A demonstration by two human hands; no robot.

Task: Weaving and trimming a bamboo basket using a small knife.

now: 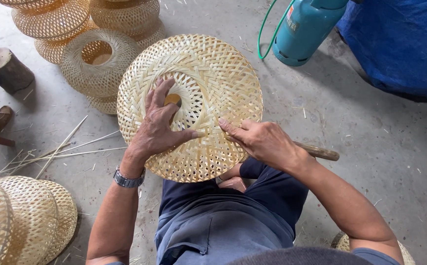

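A round woven bamboo shade [193, 98] rests on the person's lap, above the concrete floor [370, 147]. The left hand [159, 125] lies spread on the weave, fingers beside the central hole. The right hand [262, 142] grips a wooden-handled tool [319, 152], forefinger pressing the weave. Stacked woven shades [90, 49] stand toward the floor's far-left corner; a teal gas cylinder [304, 29] stands at the far edge.

A round, dome-shaped woven bamboo shade [193, 103], pale straw in colour with an open lattice weave and a small central hole, rests tilted on the seated person's knees, above a concrete floor, its outer face turned upward.
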